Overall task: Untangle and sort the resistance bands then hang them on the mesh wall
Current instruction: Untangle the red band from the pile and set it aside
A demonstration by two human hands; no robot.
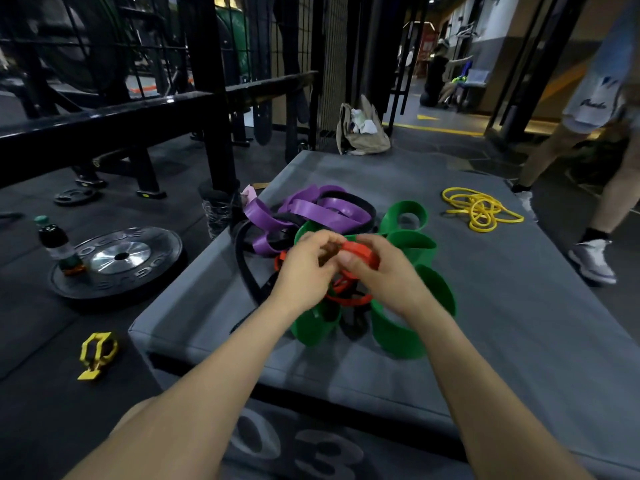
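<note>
A red band is pinched by both hands above the middle of the grey padded mat: the left hand has fingers curled round one part of it, and the right hand has thumb and fingers closed on the raised loop. The rest of this band is still threaded down into a tangle of green bands, purple bands and black bands lying toward the mat's left edge. 1 yellow band is coiled apart, near the far right corner. The bands are judged light, soft and stretchy, with a rubbery surface likely to drag on its neighbours; a flat stretch close to a crossing is best taken and fed through slack, not pulled taut. The mesh wall stands beyond the mat's far edge.
</note>
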